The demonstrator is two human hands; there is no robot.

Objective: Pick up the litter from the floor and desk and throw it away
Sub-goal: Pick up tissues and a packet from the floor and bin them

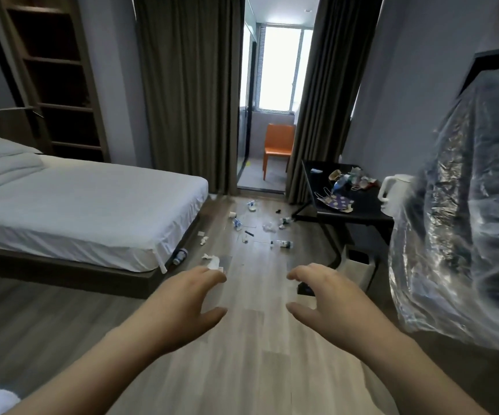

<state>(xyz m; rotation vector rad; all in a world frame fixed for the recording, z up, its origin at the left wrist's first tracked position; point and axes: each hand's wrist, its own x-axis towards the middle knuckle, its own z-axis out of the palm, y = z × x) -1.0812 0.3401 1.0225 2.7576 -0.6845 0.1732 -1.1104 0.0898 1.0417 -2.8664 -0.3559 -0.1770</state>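
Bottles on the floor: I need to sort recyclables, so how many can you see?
2: one bottle at the bed's near corner, another bottle mid-floor by the desk. Farther litter is too blurred to tell.

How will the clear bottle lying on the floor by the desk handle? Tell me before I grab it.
The clear bottle lies on its side, so a nudge would probably roll it across the smooth floor. It looks mostly empty, so likely light and easy to crush.
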